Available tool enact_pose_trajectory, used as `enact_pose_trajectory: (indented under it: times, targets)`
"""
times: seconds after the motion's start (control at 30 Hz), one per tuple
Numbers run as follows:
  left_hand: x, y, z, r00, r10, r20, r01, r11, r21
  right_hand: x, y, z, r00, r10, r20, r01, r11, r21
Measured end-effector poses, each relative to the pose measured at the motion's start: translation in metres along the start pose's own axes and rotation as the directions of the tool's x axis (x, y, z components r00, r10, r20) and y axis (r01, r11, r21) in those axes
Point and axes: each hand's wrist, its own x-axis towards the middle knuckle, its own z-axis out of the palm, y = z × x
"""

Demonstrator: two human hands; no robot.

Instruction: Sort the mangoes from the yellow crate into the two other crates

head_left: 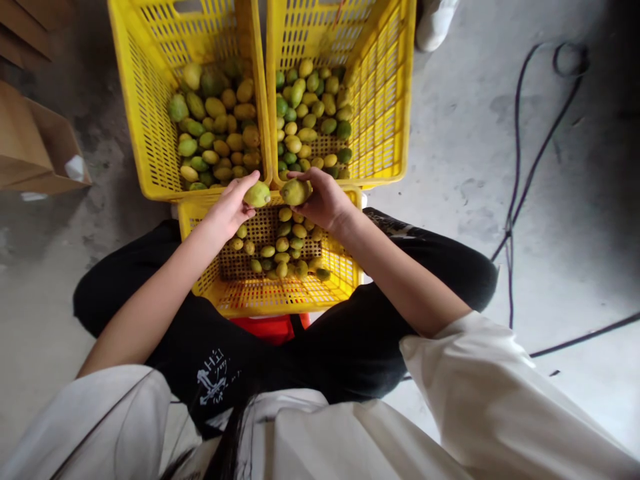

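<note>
My left hand (pixel 234 205) is closed around a yellow-green lemon (pixel 257 195), its tip pointing right. Close beside it, my right hand (pixel 323 199) grips another greenish lemon (pixel 296 192). Both lemons are held up above the near yellow crate (pixel 270 305), which stands between my knees with several small yellow and green lemons on its perforated floor. Beyond my hands are two larger yellow crates: the left crate (pixel 135 100) has a heap of bigger yellow and green lemons, and the right crate (pixel 383 100) has smaller ones spread over its floor.
Black cable (pixel 517 167) loops over the grey concrete floor on the right. An open cardboard box (pixel 30 143) stands at the left. A white shoe (pixel 434 27) shows beyond the right crate. Something red (pixel 265 328) sits under the near crate.
</note>
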Motion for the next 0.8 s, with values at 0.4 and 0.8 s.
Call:
enact_pose_trajectory:
  times: [0.4, 0.8]
  targets:
    - [0.000, 0.000, -0.003, 0.994, -0.104, 0.042, 0.106, 0.993, -0.055, -0.036, -0.013, 0.036, 0.987, 0.014, -0.160, -0.007, 0.999, 0.046]
    - [0.005, -0.001, -0.006, 0.994, -0.099, 0.045, 0.101, 0.994, -0.031, -0.029, -0.015, 0.026, 0.997, 0.054, -0.064, -0.062, 0.989, -0.135]
